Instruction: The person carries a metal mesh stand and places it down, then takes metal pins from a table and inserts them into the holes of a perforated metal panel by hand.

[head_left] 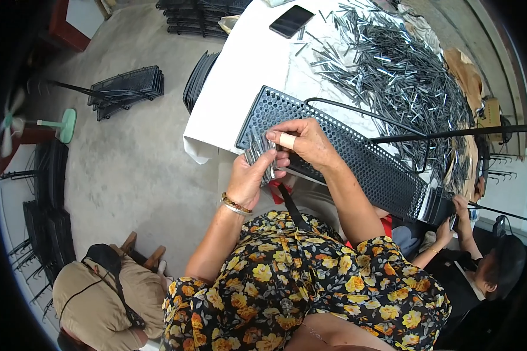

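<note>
My left hand (249, 175) is closed around a bundle of thin, shiny metal strips (255, 146) that stick up between thumb and fingers. Thumb and forefinger of my right hand (304, 140) pinch at the upper ends of the strips; a pale plaster wraps one finger. Just beyond both hands, a long black perforated metal tray (339, 153) lies slanting along the table edge. A bent black metal rod frame (363, 109) crosses above its far side. The palm side of my right hand is hidden.
A large pile of dark metal strips (398, 76) covers the table (240, 76), near a phone (291, 21). Black trays are stacked on the floor (129, 88). Co-workers sit at lower left (93, 298) and right (480, 269). A fan (64, 124) stands far left.
</note>
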{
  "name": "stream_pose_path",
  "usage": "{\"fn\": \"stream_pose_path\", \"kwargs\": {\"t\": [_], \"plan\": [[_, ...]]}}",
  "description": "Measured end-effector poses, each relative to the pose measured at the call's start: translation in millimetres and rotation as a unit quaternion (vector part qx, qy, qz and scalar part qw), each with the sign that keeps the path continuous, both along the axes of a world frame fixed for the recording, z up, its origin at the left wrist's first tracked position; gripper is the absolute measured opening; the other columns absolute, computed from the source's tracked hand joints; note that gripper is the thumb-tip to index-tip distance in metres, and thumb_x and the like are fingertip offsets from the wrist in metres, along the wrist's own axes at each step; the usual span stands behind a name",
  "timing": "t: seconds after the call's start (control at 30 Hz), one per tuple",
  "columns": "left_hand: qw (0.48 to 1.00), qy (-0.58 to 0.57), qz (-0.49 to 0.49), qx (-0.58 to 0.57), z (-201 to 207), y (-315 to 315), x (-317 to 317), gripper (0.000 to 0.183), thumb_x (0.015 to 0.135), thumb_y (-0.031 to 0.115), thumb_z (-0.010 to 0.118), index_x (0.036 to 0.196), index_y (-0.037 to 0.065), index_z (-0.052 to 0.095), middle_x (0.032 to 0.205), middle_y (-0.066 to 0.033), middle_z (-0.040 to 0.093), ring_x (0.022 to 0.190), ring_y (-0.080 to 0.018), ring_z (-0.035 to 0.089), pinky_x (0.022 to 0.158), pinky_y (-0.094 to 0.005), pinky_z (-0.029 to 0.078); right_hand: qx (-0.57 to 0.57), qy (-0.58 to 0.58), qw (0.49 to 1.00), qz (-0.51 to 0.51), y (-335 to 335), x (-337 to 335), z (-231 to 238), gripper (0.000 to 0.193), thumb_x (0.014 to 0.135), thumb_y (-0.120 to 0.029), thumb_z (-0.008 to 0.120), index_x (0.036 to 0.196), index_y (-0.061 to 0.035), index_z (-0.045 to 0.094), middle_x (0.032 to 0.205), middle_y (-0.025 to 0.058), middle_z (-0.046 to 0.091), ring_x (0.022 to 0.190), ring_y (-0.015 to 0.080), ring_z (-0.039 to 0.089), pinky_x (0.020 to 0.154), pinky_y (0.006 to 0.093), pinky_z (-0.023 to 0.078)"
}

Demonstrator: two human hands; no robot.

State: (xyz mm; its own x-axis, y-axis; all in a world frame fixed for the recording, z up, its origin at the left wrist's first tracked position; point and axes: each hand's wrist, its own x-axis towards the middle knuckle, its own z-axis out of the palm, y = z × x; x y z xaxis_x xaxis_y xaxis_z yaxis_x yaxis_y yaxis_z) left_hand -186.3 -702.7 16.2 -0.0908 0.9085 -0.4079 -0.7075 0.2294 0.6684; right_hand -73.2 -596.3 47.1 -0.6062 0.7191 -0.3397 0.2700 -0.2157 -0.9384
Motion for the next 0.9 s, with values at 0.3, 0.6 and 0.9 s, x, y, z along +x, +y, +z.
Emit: {"fn": "stream_pose_path", "kwargs": {"t": [0.3,0.6,0.9], "plan": [[0.999,-0.012,0.028,-0.026,4.2,9.5,5.0,0.020,0.087,0.012,0.059,0.101,-0.001,0.058,0.091,-0.0096,0.063,0.082,-0.0187,0.065,0.062,-0.0283,0.056,0.126,0.036,0.985,-0.115,19.1,8.8,10.3,0.019,0.086,-0.013,0.060,0.097,0.0018,0.067,0.077,0.0058,0.065,0.067,0.0089,0.057,0.060,0.0206,0.046],[0.998,-0.042,-0.028,-0.049,12.0,11.9,15.5,0.022,0.084,0.012,0.063,0.101,-0.001,0.058,0.086,-0.0062,0.061,0.071,-0.0134,0.060,0.061,-0.0262,0.055,0.535,0.009,0.832,-0.145,58.4,-5.3,-11.4,0.018,0.081,-0.006,0.063,0.098,-0.0017,0.065,0.086,0.0110,0.066,0.074,0.0175,0.063,0.064,0.0262,0.049],[0.998,-0.032,-0.025,-0.041,9.3,10.8,16.4,0.026,0.084,0.012,0.063,0.106,-0.001,0.057,0.088,-0.0079,0.063,0.073,-0.0135,0.062,0.059,-0.0242,0.054,0.588,-0.032,0.797,-0.137,57.5,-2.0,-14.7,0.016,0.082,-0.006,0.063,0.097,-0.0020,0.065,0.086,0.0119,0.066,0.074,0.0219,0.065,0.064,0.0294,0.051]]}}
